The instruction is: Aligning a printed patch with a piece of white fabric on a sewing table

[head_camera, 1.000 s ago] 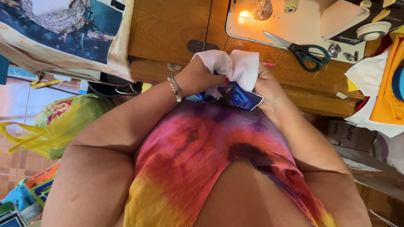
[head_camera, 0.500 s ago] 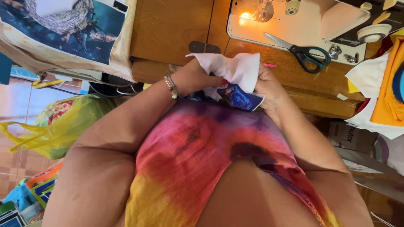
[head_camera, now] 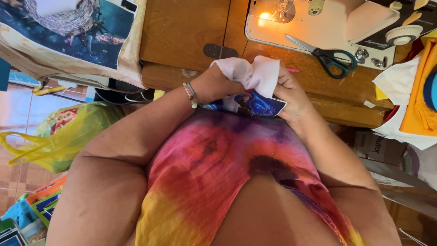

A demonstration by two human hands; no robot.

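A small fabric piece (head_camera: pixel 255 75), white on its upper side and blue-printed underneath, is bunched between both hands at the wooden table's front edge. My left hand (head_camera: pixel 217 85) pinches its left side; a beaded bracelet circles that wrist. My right hand (head_camera: pixel 291 93) grips its right side, fingers curled over the white cloth. The blue printed part (head_camera: pixel 261 105) hangs below the hands, against my tie-dye top.
A white sewing machine (head_camera: pixel 318 25) with its lamp lit stands on the wooden table (head_camera: pixel 182 32); black-handled scissors (head_camera: pixel 328 55) lie on its base. A printed cloth (head_camera: pixel 68 36) drapes at left. Orange and white fabrics (head_camera: pixel 409 95) pile at right. A yellow plastic bag (head_camera: pixel 59 132) sits on the floor.
The hands have bunched the white cloth tighter and shifted slightly; the left hand has worked further into the fabric. Nothing else has moved.
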